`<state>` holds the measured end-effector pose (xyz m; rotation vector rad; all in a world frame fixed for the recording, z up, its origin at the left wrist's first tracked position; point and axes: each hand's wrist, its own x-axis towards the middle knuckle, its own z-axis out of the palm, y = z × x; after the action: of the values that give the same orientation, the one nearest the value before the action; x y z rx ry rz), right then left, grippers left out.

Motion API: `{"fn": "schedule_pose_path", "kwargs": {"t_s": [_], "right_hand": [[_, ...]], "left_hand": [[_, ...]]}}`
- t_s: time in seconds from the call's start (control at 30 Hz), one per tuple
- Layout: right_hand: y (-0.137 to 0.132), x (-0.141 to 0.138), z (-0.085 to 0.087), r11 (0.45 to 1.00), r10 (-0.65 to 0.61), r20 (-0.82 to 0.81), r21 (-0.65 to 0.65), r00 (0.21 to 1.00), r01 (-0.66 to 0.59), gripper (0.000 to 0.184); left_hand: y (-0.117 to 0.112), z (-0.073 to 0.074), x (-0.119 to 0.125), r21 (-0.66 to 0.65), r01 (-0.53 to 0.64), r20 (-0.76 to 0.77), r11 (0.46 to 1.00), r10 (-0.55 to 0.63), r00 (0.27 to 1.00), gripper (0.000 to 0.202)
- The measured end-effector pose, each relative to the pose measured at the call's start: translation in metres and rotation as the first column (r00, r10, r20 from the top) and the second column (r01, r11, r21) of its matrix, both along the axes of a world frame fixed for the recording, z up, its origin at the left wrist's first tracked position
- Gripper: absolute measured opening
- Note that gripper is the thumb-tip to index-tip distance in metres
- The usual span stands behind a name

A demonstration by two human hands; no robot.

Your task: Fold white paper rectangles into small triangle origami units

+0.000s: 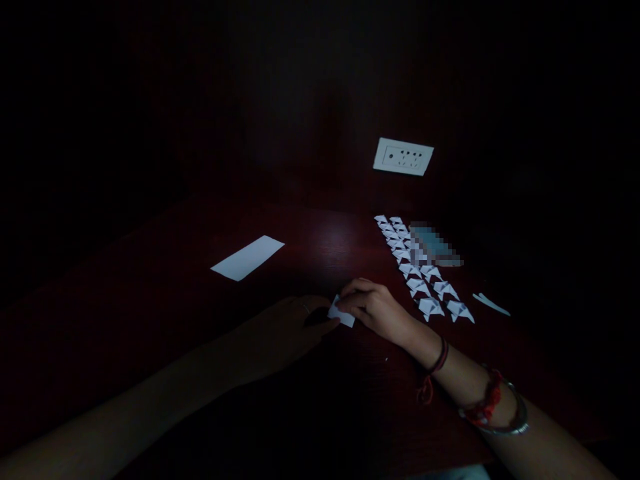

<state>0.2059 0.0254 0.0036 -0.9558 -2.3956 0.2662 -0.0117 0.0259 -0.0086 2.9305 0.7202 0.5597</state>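
Note:
A small white piece of paper (346, 320) lies on the dark red table between my hands, partly covered by fingers. My right hand (375, 307) has its fingers closed together on the upper part of the paper. From the left, my left hand (295, 328), in deep shadow, grips the paper's left edge with thumb and fingers. Whether the paper is folded under the fingers cannot be made out. To the right of my right hand stand two rows of small folded white paper figures (430, 307), several in each row.
A flat white paper strip (247, 258) lies at the left on the table (330, 243). Beside the figures is a blurred-out bluish flat object (435, 245). Thin white paper slivers (491, 304) lie at the right. A white power socket (403, 157) is on the back panel. The surroundings are very dark.

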Motion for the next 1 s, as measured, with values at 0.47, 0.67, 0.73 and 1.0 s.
{"fn": "schedule_pose_path", "kwargs": {"t_s": [0.47, 0.67, 0.73, 1.0], "right_hand": [[0.0, 0.002, 0.007, 0.998, 0.058, 0.033, -0.024, 0.998, -0.057, 0.021], [-0.003, 0.009, 0.013, 0.999, 0.048, 0.086, -0.006, 0.995, -0.048, 0.025], [-0.003, 0.012, 0.013, 1.0, 0.028, 0.104, 0.002, 0.994, -0.028, 0.024], [-0.011, 0.014, 0.02, 0.998, -0.055, 0.237, 0.024, 0.97, 0.051, 0.022]], "left_hand": [[0.004, -0.005, -0.004, 0.121, 0.059, -0.084, 0.991, -0.049, 0.995, 0.036], [-0.001, 0.006, -0.003, 0.156, 0.044, -0.094, 0.987, -0.03, 0.995, 0.032], [-0.001, 0.006, -0.002, 0.166, 0.056, -0.075, 0.985, -0.044, 0.996, 0.032], [-0.006, 0.01, -0.002, 0.149, 0.049, -0.122, 0.988, -0.03, 0.992, 0.035]]}}
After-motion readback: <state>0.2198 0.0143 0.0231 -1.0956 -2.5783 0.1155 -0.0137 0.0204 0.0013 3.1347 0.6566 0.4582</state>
